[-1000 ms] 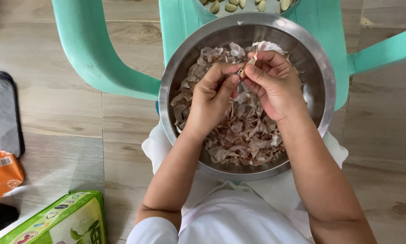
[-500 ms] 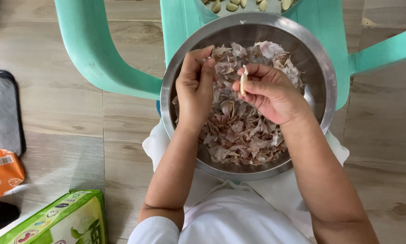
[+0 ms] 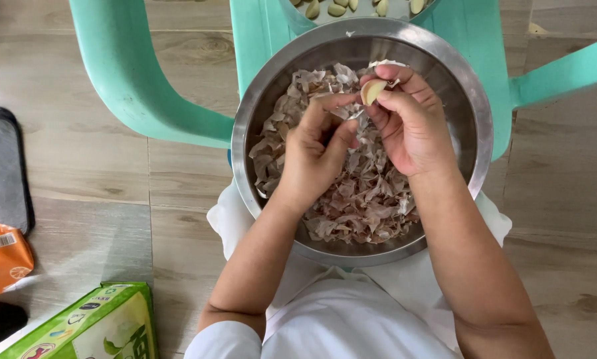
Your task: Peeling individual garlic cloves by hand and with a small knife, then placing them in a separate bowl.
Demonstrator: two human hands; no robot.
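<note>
**Garlic clove nearly peeled above the bowl of skins**

Head view: a pale garlic clove (image 3: 372, 90) is pinched between the fingertips of the right hand (image 3: 411, 126), above the steel bowl (image 3: 479, 159). It looks mostly bare. The left hand (image 3: 315, 156) is loosely curled beside it, a finger reaching towards the clove. Many papery skins (image 3: 365, 199) are piled in the bowl; peeled cloves (image 3: 325, 8) are seen in a second vessel behind. The long axis of the clove runs diagonally, its tip up and to the right.

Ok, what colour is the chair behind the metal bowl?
Mint green, a plain plastic chair, clearest in the head view, behind the bowl.
</note>
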